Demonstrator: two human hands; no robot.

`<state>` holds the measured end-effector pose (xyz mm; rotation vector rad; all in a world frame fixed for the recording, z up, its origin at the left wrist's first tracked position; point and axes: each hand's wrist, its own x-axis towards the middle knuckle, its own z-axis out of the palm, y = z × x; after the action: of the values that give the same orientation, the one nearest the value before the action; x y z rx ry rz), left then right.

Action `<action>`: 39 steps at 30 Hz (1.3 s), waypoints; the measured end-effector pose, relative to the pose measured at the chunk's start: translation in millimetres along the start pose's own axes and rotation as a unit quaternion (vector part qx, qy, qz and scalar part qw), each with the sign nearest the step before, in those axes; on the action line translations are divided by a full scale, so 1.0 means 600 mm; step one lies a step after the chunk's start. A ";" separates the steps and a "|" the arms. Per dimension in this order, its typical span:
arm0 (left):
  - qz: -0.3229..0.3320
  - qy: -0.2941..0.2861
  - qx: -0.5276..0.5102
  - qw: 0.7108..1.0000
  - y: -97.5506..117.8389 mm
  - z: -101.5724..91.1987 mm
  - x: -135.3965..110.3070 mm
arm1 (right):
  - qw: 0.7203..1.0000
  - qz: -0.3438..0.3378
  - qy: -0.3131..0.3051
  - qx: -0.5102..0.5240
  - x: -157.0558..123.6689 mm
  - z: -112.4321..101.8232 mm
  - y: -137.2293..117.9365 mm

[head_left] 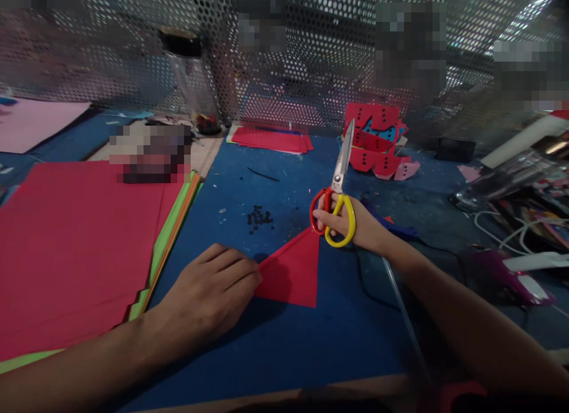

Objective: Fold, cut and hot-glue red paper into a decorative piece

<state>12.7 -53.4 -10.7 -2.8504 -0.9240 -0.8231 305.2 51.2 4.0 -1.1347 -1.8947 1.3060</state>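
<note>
My left hand (212, 294) lies low on the blue table (284, 336), its fingers pressed together on the left corner of a red triangular paper piece (294, 272). My right hand (355, 223) grips scissors (338, 194) with red and yellow handles, blades closed and pointing up and away, just above the paper's upper right tip.
A stack of large red and green sheets (80, 253) lies at the left. Red punched cut-outs (377, 146) are piled at the back, red sheets (271, 139) beside them. A clear jar (193, 81) stands by the perforated metal wall. A purple tool (511, 277) and cables lie at right. Small black bits (258, 217) dot the table.
</note>
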 end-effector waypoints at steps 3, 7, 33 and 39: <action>-0.002 -0.003 0.021 1.000 0.004 -0.001 0.003 | 1.000 0.004 0.004 0.000 -0.001 0.001 0.000; 0.005 -0.009 0.038 0.999 0.011 -0.006 0.006 | 1.000 0.001 0.008 0.005 -0.001 0.001 -0.001; 0.017 -0.034 0.083 0.996 0.023 -0.011 0.002 | 0.987 0.015 -0.091 0.131 -0.031 0.134 -0.047; 0.020 -0.032 0.074 0.997 0.021 -0.008 0.000 | 0.985 0.020 -0.125 0.119 -0.031 0.129 -0.055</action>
<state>17.2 -64.8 -5.0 -2.7717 -0.8924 -0.6359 240.1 -5.1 7.0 -0.9247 -1.8311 1.7143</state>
